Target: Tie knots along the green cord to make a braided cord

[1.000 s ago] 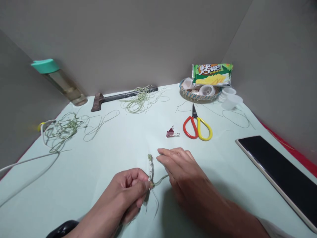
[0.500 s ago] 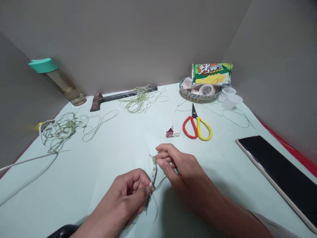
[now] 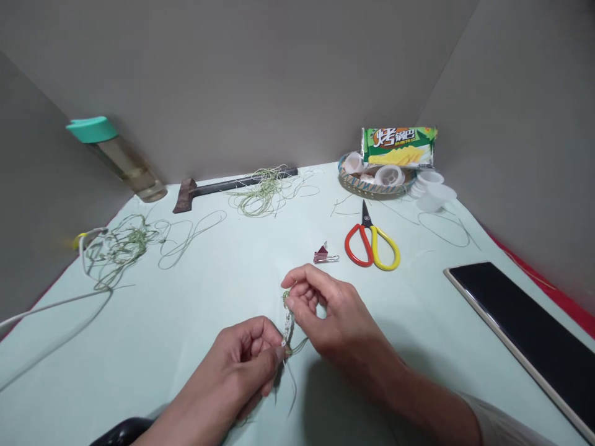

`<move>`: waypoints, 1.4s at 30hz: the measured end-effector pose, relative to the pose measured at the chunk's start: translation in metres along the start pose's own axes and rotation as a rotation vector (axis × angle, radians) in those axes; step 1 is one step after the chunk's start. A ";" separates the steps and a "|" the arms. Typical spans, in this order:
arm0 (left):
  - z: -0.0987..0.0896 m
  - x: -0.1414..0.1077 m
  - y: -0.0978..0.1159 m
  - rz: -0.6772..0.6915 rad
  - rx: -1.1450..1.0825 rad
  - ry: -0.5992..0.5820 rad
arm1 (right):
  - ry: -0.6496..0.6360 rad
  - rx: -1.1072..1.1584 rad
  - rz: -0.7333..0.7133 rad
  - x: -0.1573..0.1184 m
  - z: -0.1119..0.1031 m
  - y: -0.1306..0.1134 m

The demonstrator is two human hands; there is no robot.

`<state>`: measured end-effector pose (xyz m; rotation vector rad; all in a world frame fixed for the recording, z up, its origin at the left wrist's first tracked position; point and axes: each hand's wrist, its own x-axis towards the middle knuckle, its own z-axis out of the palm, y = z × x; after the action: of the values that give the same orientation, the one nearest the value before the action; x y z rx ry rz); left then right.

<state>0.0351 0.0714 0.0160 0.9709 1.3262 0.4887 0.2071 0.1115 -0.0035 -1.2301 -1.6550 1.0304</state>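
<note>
A short braided cord with white beads [image 3: 287, 323] runs upright between my hands above the pale table. My left hand [image 3: 251, 356] pinches its lower end between thumb and fingertips, and loose green threads [image 3: 292, 381] trail below. At the green upper end, my right hand [image 3: 325, 303] has its thumb and fingers closed around the tip, partly hiding it. Just beyond lies a dark red binder clip [image 3: 324, 254]. Scissors [image 3: 369, 238] with one red and one yellow handle rest farther right.
A hammer [image 3: 232, 184] lies at the back beneath a green thread bundle [image 3: 264, 192]. Tangled thread [image 3: 132, 241] and a bottle [image 3: 125, 161] are left. At right are a basket [image 3: 376, 191] with plastic cups, a snack packet [image 3: 400, 147] and a phone [image 3: 525, 334].
My right hand has moved slightly left, its fingers closing over the top of the beaded cord. My left hand keeps its pinch. The whole view has shifted a little.
</note>
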 end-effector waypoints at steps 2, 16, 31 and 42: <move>0.000 0.001 0.000 0.006 -0.001 0.002 | -0.003 -0.013 -0.015 0.000 -0.001 -0.004; 0.001 0.004 0.000 0.003 0.063 -0.048 | -0.041 -0.346 -0.262 -0.004 0.003 0.012; -0.005 -0.001 -0.004 -0.032 0.090 -0.087 | -0.072 -0.451 -0.339 -0.066 -0.006 0.005; -0.004 -0.002 -0.004 -0.053 0.041 -0.086 | -0.134 -0.416 -0.236 -0.072 -0.008 0.007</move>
<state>0.0298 0.0686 0.0142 0.9774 1.2851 0.3763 0.2310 0.0435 -0.0168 -1.2028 -2.1366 0.6526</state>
